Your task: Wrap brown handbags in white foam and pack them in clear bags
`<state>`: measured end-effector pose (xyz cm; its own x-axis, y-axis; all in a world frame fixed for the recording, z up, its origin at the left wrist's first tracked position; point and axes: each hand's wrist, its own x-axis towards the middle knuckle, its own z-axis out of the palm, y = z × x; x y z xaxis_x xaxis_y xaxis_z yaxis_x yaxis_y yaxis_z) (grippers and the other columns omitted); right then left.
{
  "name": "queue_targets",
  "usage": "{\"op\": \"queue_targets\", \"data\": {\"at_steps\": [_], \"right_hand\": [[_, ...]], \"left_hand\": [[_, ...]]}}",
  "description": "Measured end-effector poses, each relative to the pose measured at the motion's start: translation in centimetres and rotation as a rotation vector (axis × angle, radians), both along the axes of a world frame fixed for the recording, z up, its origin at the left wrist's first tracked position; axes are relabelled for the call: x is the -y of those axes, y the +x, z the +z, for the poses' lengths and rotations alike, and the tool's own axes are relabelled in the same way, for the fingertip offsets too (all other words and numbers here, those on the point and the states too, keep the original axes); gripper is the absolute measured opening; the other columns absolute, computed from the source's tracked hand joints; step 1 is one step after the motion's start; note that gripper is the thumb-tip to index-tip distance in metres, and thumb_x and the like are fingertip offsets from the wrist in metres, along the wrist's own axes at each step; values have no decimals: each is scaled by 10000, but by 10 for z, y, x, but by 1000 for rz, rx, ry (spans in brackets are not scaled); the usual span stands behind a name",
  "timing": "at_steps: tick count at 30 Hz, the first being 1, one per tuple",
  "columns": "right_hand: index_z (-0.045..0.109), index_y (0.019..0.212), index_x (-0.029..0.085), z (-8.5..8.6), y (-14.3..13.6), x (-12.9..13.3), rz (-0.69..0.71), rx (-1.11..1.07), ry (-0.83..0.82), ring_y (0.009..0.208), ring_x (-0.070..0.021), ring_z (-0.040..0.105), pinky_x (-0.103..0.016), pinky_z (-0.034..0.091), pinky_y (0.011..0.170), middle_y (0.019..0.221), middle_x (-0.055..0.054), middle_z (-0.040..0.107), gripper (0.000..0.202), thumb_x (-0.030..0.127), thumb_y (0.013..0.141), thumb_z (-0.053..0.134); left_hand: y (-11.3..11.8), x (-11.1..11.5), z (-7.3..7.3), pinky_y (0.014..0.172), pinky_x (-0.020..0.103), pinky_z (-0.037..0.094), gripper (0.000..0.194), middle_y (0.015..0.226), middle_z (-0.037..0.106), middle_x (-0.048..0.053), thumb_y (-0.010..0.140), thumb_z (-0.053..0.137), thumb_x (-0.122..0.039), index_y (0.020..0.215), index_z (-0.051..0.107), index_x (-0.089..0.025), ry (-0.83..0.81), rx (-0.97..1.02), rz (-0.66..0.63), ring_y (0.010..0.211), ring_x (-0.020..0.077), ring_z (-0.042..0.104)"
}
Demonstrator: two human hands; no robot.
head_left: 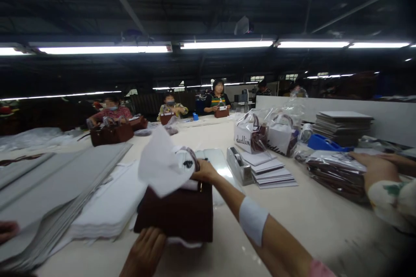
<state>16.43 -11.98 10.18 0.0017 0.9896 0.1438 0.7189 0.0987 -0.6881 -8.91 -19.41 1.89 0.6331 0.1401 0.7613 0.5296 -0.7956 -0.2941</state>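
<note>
A dark brown handbag point(177, 214) stands on the white table point(312, 216) in front of me. My left hand point(144, 253) rests against its lower front edge and steadies it. My right hand point(203, 172) is at the bag's top and grips white tissue paper point(162, 162) that sticks up out of the opening. A white band sits on my right forearm.
Stacks of grey board point(48, 181) and white sheets point(107, 205) lie at left. A tape dispenser point(239, 165), flat cards point(271, 173) and bagged handbags point(263, 136) stand behind. A co-worker's hand point(373, 169) rests on wrapped bags at right. Other people work at the far end.
</note>
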Motion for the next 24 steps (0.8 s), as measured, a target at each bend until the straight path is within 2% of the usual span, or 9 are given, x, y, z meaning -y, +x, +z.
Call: {"op": "queue_targets", "data": {"at_steps": [2, 5, 7, 9, 13, 17, 21, 22, 24], "right_hand": [[538, 1047, 125, 2, 7, -9, 82, -17, -128, 872, -167, 560, -344, 476, 758, 1001, -60, 568, 306, 344, 834, 560], [539, 1053, 126, -11, 10, -20, 194, -39, -345, 836, -150, 568, -327, 497, 728, 990, -55, 567, 263, 312, 868, 521], [542, 1043, 123, -28, 8, -21, 242, -45, -477, 798, -136, 572, -307, 505, 694, 963, -51, 572, 251, 304, 871, 519], [544, 1031, 120, -47, 7, -21, 263, -53, -574, 766, -125, 573, -289, 507, 666, 936, -47, 575, 245, 307, 877, 510], [555, 1008, 119, -71, 10, -30, 239, -73, -640, 759, -122, 576, -292, 506, 674, 921, -46, 584, 254, 333, 886, 491], [586, 969, 130, -65, 24, -29, 153, -82, -526, 857, -173, 589, -333, 482, 776, 951, -75, 610, 318, 417, 862, 501], [455, 1205, 170, -46, 43, 27, 28, -89, -205, 1144, -227, 465, -339, 349, 972, 1216, -102, 514, 475, 507, 875, 400], [452, 1200, 204, -45, 46, 48, 65, -95, -117, 1166, -207, 447, -316, 333, 992, 1244, -68, 499, 490, 538, 842, 445], [507, 1128, 234, -47, 47, 85, 305, -42, 81, 1233, -231, 375, -338, 298, 1025, 1334, -48, 419, 561, 602, 712, 587]], "left_hand": [[2, 13, 18, 715, 334, 477, 162, 714, 609, 12, 793, 480, -72, 706, 550, -190, -46, -72, 30, 671, 163, 589], [17, 27, 37, 956, 450, 397, 123, 1073, 606, 98, 821, 465, -77, 760, 543, -151, -100, -62, 0, 1076, 236, 533], [27, 29, 36, 964, 440, 412, 152, 1123, 589, 121, 840, 424, -81, 742, 524, -141, -162, -99, -37, 1138, 239, 499], [34, 25, 28, 919, 409, 464, 172, 1058, 621, 119, 852, 393, -83, 743, 515, -139, -217, -132, -45, 1087, 221, 544], [39, 11, 15, 869, 404, 504, 170, 979, 650, 102, 869, 376, -107, 778, 516, -140, -294, -134, -13, 1004, 206, 596], [40, 4, 18, 877, 391, 503, 158, 977, 651, 96, 863, 388, -101, 779, 516, -141, -350, -134, -18, 1002, 195, 597], [40, 2, 15, 911, 392, 476, 171, 987, 642, 96, 862, 383, -95, 761, 513, -141, -388, -98, -28, 1030, 192, 579], [40, 1, 11, 926, 397, 463, 174, 996, 637, 97, 862, 384, -96, 752, 510, -142, -392, -83, -31, 1045, 193, 569], [40, 2, 4, 958, 414, 431, 163, 1022, 625, 98, 859, 393, -96, 755, 510, -143, -403, -67, -36, 1081, 199, 544]]}}
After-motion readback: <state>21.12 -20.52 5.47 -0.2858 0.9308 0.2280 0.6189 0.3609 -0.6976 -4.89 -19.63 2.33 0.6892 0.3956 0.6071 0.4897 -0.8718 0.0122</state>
